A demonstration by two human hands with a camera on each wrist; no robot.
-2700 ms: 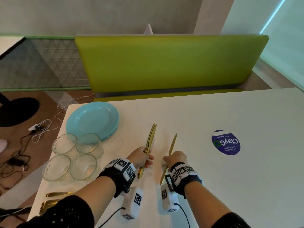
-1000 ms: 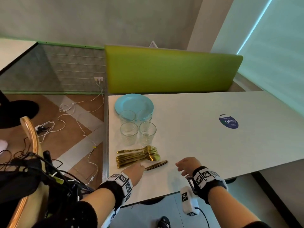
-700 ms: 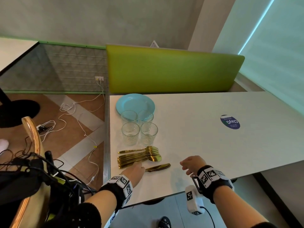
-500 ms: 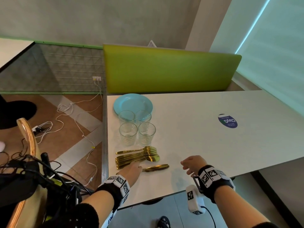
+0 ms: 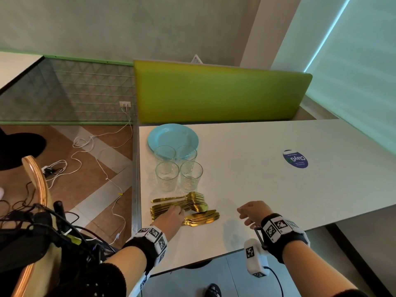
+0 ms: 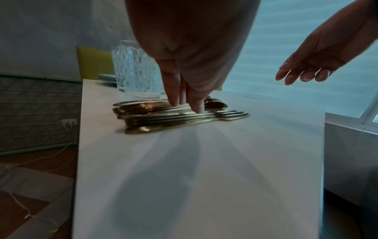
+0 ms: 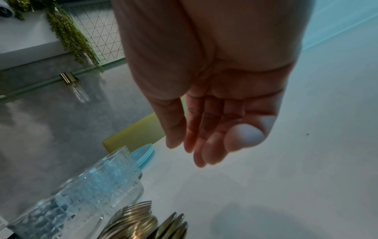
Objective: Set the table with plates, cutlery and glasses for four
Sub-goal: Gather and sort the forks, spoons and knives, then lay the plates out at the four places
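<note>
A stack of light blue plates [image 5: 172, 136] lies at the white table's [image 5: 257, 185] far left corner, with several clear glasses [image 5: 179, 170] in front of it. Nearer me lie gold forks and spoons [image 5: 188, 203] and, beside them, a small pile of gold knives [image 5: 202, 218]. My left hand [image 5: 179, 211] rests straight fingertips [image 6: 196, 108] on the cutlery handles [image 6: 147, 108] without curling round them. My right hand [image 5: 241, 212] hovers empty over bare table to the right of the knives, fingers [image 7: 196, 155] relaxed.
A green padded bench [image 5: 220, 93] runs behind the table. A wooden chair back [image 5: 37, 183] and cables [image 5: 90, 151] are on the floor side to the left. A round blue sticker [image 5: 295, 159] lies on the table's right part. The near edge runs just below my wrists.
The knives, held 2.7 s ago, now lie beside the spoons. My left hand has let go of them and slid its fingers onto the neighbouring handles. My right hand barely moved.
</note>
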